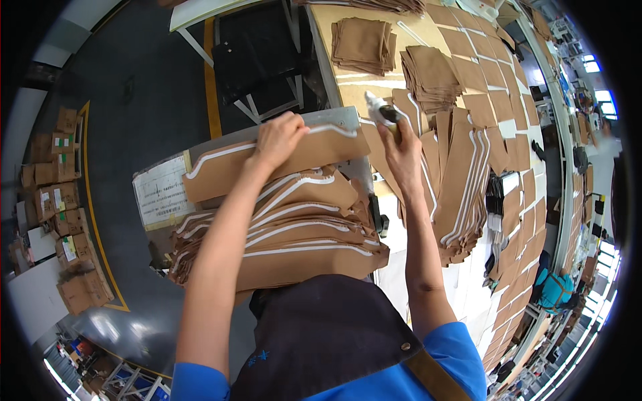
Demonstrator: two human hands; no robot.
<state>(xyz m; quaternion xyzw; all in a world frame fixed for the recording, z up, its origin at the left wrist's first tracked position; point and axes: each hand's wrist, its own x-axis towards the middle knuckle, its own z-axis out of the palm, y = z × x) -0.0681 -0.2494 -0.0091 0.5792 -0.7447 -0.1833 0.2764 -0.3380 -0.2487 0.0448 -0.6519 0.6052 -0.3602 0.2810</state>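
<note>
Across the grey metal board [334,119] in front of me lies a brown fabric panel [227,175] with a white strip along its far edge. My left hand [279,142] is closed over the middle of that strip, its fingers curled together; what they pinch, if anything, is hidden. To the right, my right hand [405,155] is wrapped round a small hand tool [384,112] with a whitish tip and a dark part, raised beside the board's corner. Nearer to me rests an overlapping pile of similar brown panels [304,257] with white strips.
Right of the board, more striped brown panels [465,194] hang in a fanned pile on the long table. Two stacks of brown pieces [364,45] sit farther off. A black-topped stool [257,53] stands beyond the board. Cardboard boxes [63,194] line the floor at left.
</note>
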